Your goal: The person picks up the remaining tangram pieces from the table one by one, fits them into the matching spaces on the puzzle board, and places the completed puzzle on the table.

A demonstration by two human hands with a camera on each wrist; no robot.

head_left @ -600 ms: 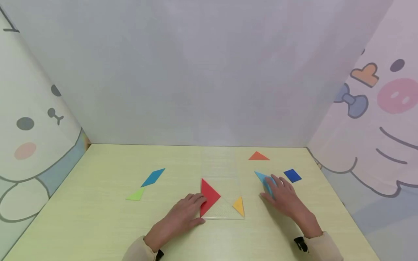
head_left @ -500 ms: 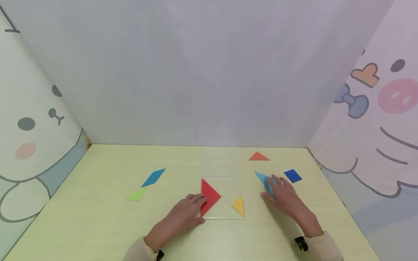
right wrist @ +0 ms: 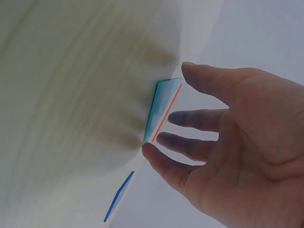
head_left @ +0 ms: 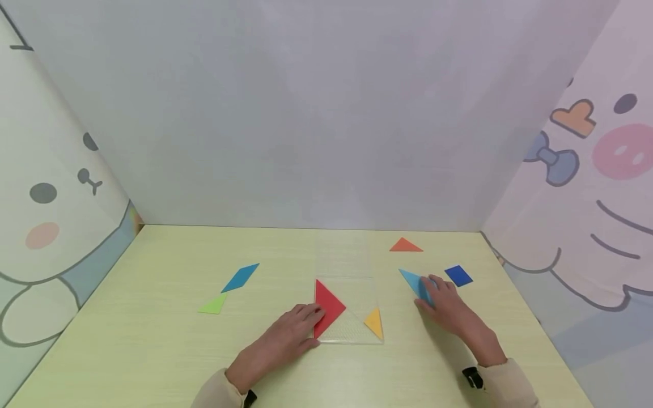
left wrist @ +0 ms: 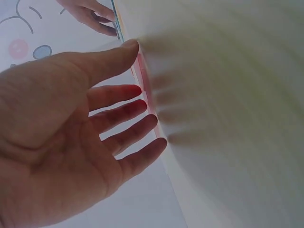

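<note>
My left hand point(head_left: 283, 334) rests at the left side of a clear square tray point(head_left: 352, 342). Its fingertips lie over the large red triangle point(head_left: 329, 309) inside, and the thumb is at the near left corner. In the left wrist view its fingers point(left wrist: 137, 126) are spread and gently bent. A light blue triangle point(head_left: 412, 282) lies to the tray's right, partly covered by my right hand point(head_left: 449, 309). From the right wrist, that triangle point(right wrist: 161, 107) shows flat on the table, fingertips close over it and thumb at one corner. A small yellow triangle point(head_left: 374, 324) sits in the tray's near right corner.
Behind the tray lies another clear panel point(head_left: 342, 252). An orange triangle point(head_left: 405, 245) and dark blue square point(head_left: 459, 275) are on the right; a blue parallelogram point(head_left: 240, 277) and green triangle point(head_left: 213, 305) on the left. Printed walls enclose the table point(head_left: 127, 340).
My right hand has slid slightly to the right, so more of the light blue triangle shows. The left hand stays on the red triangle. The whole view has shifted a little.
</note>
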